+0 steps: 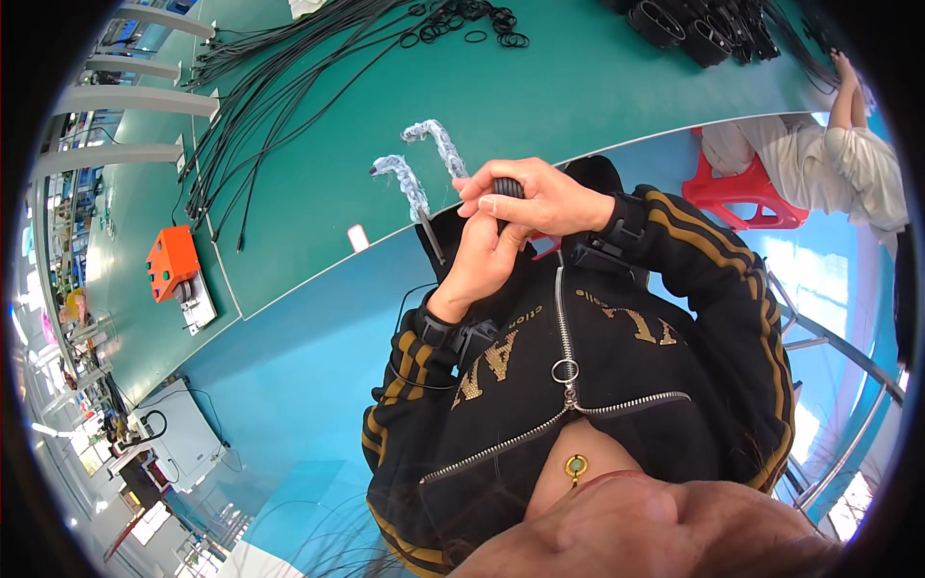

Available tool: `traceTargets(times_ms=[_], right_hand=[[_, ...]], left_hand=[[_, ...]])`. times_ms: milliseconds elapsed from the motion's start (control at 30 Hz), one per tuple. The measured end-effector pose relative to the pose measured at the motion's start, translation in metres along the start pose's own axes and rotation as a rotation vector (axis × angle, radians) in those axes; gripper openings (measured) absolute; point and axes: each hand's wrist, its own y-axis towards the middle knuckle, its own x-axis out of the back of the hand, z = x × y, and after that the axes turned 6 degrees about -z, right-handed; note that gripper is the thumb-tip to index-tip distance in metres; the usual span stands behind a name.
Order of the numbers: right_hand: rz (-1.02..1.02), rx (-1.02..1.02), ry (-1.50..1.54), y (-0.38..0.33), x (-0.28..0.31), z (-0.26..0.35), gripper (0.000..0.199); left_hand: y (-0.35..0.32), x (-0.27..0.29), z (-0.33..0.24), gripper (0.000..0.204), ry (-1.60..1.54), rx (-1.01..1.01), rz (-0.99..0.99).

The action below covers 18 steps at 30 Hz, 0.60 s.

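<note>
A black ribbed bundle (508, 187) sits in my right hand (541, 197), between the thumb on its near side and the curved fingers on its far side, which close around it. My left hand (482, 258) lies just below and to the left, touching the right; most of its fingers are hidden, so I cannot tell whether they pinch anything. Nearer to me than the fingers, my jacket (520, 414) bears large glittering gold letters and smaller gold lettering on black fabric, with toothed metal zips. Just beyond the fingers and to their left, two hooked posts (440, 146) (400, 178) are wrapped in crinkled, pale blue-grey material. Farther left, long, thin black cables (270, 106) fan across the smooth green tabletop (318, 207); well beyond the fingers lie round black rings (487, 19). Well to the left of the fingers stands an angular orange box (173, 262) with green buttons.
</note>
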Motion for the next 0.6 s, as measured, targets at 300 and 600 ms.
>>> traceTargets(times_ms=[300,600], right_hand=[[-0.533,0.29,-1.648,0.118,0.098,0.017,0.028],[-0.179,0.291,-0.721,0.113,0.086,0.015,0.014]], left_hand=[[0.01,0.035,-0.004,0.014,-0.085,-0.146,-0.145],[0.02,0.059,-0.019,0.015,-0.023,-0.225,-0.362]])
